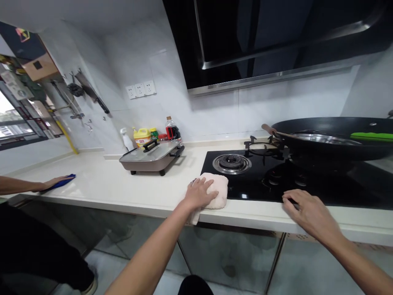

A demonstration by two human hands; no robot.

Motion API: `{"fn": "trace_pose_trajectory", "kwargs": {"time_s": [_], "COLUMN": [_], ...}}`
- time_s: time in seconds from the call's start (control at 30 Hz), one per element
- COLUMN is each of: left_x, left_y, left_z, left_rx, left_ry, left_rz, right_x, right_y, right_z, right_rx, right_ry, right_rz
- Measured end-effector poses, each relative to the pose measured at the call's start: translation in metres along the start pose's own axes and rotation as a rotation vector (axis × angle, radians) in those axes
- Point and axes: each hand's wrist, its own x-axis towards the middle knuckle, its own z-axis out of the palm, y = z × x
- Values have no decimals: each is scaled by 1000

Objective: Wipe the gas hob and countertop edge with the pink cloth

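My left hand [200, 192] holds a folded pale pink cloth [220, 190] down with its fingers over the top. The cloth lies across the white countertop and the left front corner of the black gas stove [248, 192]. A corner of it hangs over the counter's front edge. At the stove's front edge, my right hand [310, 211] rests with fingers loosely bent and the thumb apart from them. I see nothing in it. The left burner [232, 164] has no pot support on it, and a pot support [260, 148] sits behind it to the right.
A large black wok [331, 153] stands on the right burner. Left of the stove is a lidded electric pan [153, 157], with bottles [142, 137] behind it. Another person's hand [57, 183] presses a blue cloth [64, 182] at the far left. The range hood [276, 41] hangs overhead.
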Motion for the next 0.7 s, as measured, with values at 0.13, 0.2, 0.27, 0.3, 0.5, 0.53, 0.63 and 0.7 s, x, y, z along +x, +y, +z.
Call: {"fn": "trace_pose_trajectory", "kwargs": {"time_s": [0.13,0.2,0.27,0.3,0.5,0.53,0.63,0.7], "left_x": [31,46,59,65,86,85,72,54], "left_y": [4,18,42,58,156,166,174,168], "left_z": [-6,1,13,21,53,54,53,52], "left_rx": [54,74,65,57,85,86,83,78], "left_ry": [-39,-4,-13,-38,-178,-175,-158,-144], "left_rz": [-34,-8,67,116,312,315,320,348], "right_x": [3,5,5,5,5,5,6,6], "right_y": [-8,-11,-14,-14,-11,-10,-6,-4], "right_z": [-5,-7,-8,-9,-9,-8,-7,-6], "right_rx": [14,10,-6,-15,-28,-34,-71,-90], "right_ry": [-8,-4,0,-1,23,42,92,79], "right_rz": [37,70,83,81,73,90,163,188]}}
